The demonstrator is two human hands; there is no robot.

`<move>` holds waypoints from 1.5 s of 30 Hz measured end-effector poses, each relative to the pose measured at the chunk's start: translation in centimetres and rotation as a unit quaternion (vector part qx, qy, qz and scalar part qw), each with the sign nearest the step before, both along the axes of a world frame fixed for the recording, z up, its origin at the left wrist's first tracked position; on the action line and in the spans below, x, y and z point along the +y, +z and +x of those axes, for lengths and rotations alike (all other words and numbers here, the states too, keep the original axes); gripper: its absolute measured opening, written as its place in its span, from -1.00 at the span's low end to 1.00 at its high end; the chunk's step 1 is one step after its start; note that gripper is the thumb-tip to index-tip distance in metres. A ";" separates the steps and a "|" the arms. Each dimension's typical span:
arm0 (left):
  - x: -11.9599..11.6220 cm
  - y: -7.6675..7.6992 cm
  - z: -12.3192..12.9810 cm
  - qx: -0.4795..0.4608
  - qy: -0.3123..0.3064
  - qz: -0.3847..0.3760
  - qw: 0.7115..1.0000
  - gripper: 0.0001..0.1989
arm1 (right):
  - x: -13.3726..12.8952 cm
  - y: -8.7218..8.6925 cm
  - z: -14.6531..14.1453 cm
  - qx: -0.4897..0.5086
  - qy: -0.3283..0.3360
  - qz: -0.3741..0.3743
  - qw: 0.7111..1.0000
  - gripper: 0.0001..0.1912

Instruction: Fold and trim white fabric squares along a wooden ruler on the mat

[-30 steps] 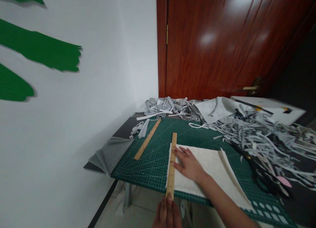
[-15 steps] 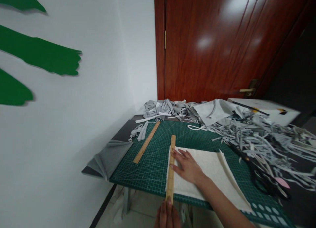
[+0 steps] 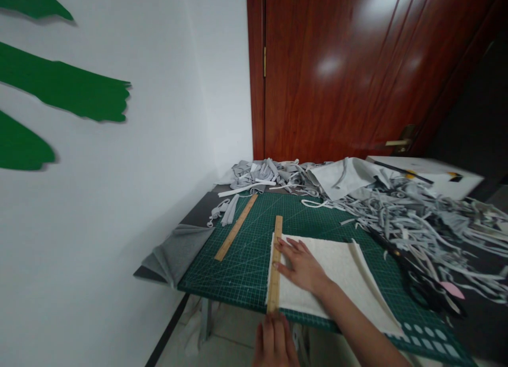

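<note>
A wooden ruler [image 3: 274, 282] lies lengthwise along the left edge of a cream fabric piece [image 3: 329, 250]. My right hand [image 3: 304, 266] rests flat on the fabric with fingers spread, its fingertips pressing the ruler's upper part. At the ruler's near end, by the table edge, my left hand [image 3: 275, 339] has its fingers closed together over the end; the thumb is hidden. Under the fabric lies a green cutting mat [image 3: 238, 282]. The fabric's right edge curls up a little.
Left of the fabric lies a second wooden ruler [image 3: 237, 226]. Folded grey cloth [image 3: 180, 253] sits at the left corner. Black scissors [image 3: 416, 282] lie on the right, beside heaped grey fabric strips [image 3: 420, 213]. A white box [image 3: 456, 179] stands behind.
My left hand has shifted slightly to the right and its fingers now lie over the ruler's near end. My right hand and the fabric stay in place.
</note>
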State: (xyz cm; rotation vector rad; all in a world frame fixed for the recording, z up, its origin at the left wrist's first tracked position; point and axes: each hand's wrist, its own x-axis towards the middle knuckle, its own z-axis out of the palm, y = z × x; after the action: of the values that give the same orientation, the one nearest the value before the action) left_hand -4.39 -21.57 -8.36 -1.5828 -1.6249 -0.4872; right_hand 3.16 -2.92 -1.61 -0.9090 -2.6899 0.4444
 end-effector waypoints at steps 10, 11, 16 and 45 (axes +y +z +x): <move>5.0 3.2 4.2 -0.158 0.094 -0.153 0.971 -0.27 | 0.1 -0.2 0.0 0.007 0.000 0.001 1.000 -0.41; 5.3 3.3 4.4 -0.162 0.104 -0.157 0.969 -0.28 | 0.1 -0.2 0.0 0.007 0.001 -0.001 1.000 -0.42; 5.9 4.8 5.2 -0.184 0.121 -0.172 0.960 -0.32 | 0.1 -0.1 0.1 0.010 0.006 -0.007 1.000 -0.41; 7.0 4.0 3.2 -0.064 0.140 -0.228 0.961 -0.60 | 0.2 0.1 0.2 -0.014 0.012 -0.021 1.000 -0.38</move>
State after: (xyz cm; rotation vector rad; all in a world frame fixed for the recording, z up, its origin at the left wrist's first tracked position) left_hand -1.24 -14.61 -4.38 -1.6261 -2.1342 -0.0634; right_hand 3.35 -2.72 -1.50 -0.9022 -2.7295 0.4994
